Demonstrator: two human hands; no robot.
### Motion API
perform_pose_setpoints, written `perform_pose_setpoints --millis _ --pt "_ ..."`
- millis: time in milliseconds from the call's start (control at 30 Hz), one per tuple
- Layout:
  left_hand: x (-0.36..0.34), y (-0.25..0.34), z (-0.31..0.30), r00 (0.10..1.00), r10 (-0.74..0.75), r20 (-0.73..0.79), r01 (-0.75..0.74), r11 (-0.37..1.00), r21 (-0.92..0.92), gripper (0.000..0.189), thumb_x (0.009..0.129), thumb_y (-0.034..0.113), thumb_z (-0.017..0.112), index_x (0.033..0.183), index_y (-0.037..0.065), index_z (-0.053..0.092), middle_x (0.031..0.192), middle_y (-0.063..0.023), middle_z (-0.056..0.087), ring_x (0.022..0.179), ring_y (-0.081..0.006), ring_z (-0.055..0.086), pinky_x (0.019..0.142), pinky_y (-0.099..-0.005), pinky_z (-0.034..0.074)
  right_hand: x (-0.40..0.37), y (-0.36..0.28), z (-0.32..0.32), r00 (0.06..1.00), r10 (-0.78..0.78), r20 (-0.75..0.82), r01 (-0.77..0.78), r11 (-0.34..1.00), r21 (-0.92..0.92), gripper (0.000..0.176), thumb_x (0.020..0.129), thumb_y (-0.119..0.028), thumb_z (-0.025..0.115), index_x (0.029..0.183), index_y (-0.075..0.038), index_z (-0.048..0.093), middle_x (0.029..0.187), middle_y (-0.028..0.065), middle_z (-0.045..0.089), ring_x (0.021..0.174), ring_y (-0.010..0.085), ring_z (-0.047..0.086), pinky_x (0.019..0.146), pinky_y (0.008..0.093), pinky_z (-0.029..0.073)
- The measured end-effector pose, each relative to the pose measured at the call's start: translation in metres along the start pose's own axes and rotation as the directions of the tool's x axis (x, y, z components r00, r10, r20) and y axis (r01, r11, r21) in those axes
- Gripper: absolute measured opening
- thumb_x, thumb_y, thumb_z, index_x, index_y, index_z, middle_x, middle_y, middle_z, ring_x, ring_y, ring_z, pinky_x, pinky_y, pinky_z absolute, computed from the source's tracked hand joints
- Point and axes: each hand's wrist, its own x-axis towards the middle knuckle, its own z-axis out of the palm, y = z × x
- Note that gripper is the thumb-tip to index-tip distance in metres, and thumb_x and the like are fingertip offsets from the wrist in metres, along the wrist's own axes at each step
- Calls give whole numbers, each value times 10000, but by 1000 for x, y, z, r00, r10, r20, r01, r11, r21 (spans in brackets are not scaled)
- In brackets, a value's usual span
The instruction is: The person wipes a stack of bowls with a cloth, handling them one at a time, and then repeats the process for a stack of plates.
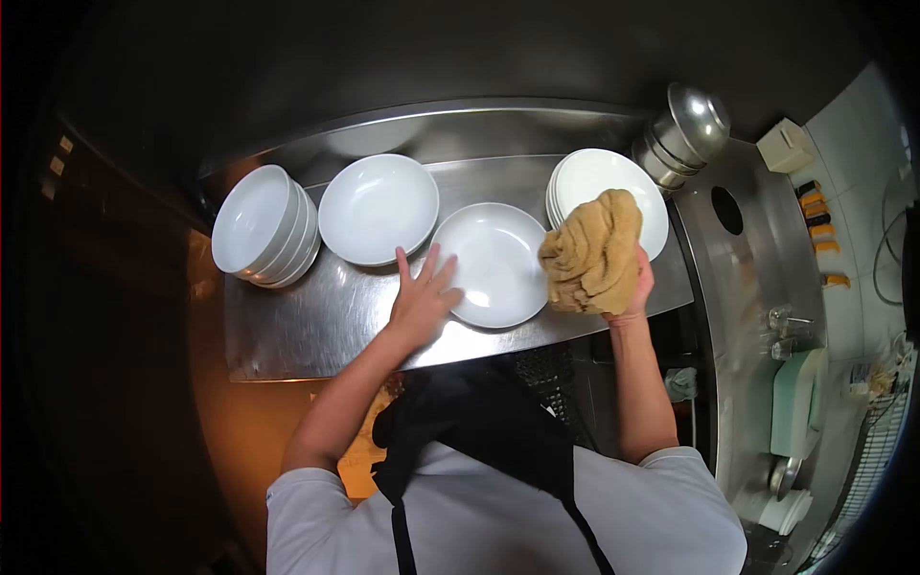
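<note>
A white shallow bowl point(494, 264) lies in front of me on the steel counter. My left hand point(422, 299) is at its left rim, fingers spread; whether they touch it is hard to tell. My right hand point(636, 287) grips a bunched brown cloth point(594, 254), raised between that bowl and a stack of white plates point(618, 182), part of which it hides. Behind my left fingers sits another white bowl point(379, 209). Farther left leans a stack of several deeper white bowls point(257, 222).
Metal bowls point(698, 120) are piled at the counter's point(326, 321) back right corner. To the right runs a steel worktop with a round hole point(727, 211) and a pale green container point(797, 402). Orange-and-black handles point(819, 225) hang along the tiled wall. A raised steel edge borders the counter's back.
</note>
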Motion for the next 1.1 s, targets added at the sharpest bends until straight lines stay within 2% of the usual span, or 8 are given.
perform_pose_setpoints --millis 233,400,500,633,767,900,1033,1100 --pt "25 11 -16 887 454 -84 -461 880 -112 231 852 278 768 784 130 604 768 -42 678 819 -235 722 1114 -509 458 -33 -40 -3 934 -355 -39 351 932 -93 579 1081 -389 340 1476 24 438 1446 189 549 1323 331 553 1143 474 422" --pt "44 47 -45 885 253 -391 -395 853 -340 351 846 373 797 868 39 692 755 -140 714 708 -336 710 700 -405 596 -41 -41 1 863 -492 -117 408 815 -412 527 1054 -320 437 1425 53 464 1369 189 592 1245 306 602 1074 435 474" --pt "44 68 -72 979 -164 -120 45 753 -657 404 841 363 813 976 -6 719 798 -182 727 735 -353 732 707 -407 586 -44 -10 35 884 -465 36 395 705 -589 457 944 -187 621 1301 90 554 1248 192 649 1100 269 660 926 385 542" --pt "45 65 -59 924 -172 -342 -125 710 -693 442 824 290 829 1165 43 694 1066 -141 755 935 -296 744 802 -374 577 -37 22 127 680 -83 729 667 -343 -661 690 724 -372 808 1344 -133 624 1430 191 562 1425 376 446 1135 541 350" --pt "29 46 -53 973 -180 -147 -22 559 -829 465 814 159 841 1221 16 665 1138 -71 734 1031 -158 690 899 -321 539 5 34 133 693 -167 702 634 -323 -703 605 747 -339 797 1294 -110 675 1388 186 592 1280 346 576 1090 465 423" --pt "12 51 -50 934 -356 -25 165 495 -853 448 787 196 835 1161 2 683 1025 -149 763 909 -232 748 826 -334 569 76 37 80 998 58 -36 -63 567 -821 431 914 -363 693 1128 9 719 1042 190 738 957 293 726 846 420 557" --pt "6 45 -52 891 -442 -104 90 396 -914 442 790 191 841 1149 -12 683 991 -163 764 883 -207 748 814 -334 573 50 78 78 955 -250 157 261 469 -844 431 913 -320 691 1180 19 698 1128 222 715 1052 315 700 914 442 541" --pt "-2 41 -50 880 -473 -42 121 310 -943 418 814 182 832 1169 16 687 1052 -135 756 947 -203 732 854 -335 563 22 69 130 697 -304 649 649 -119 -752 562 737 -295 790 1221 -33 681 1339 222 610 1271 412 558 1081 448 440"
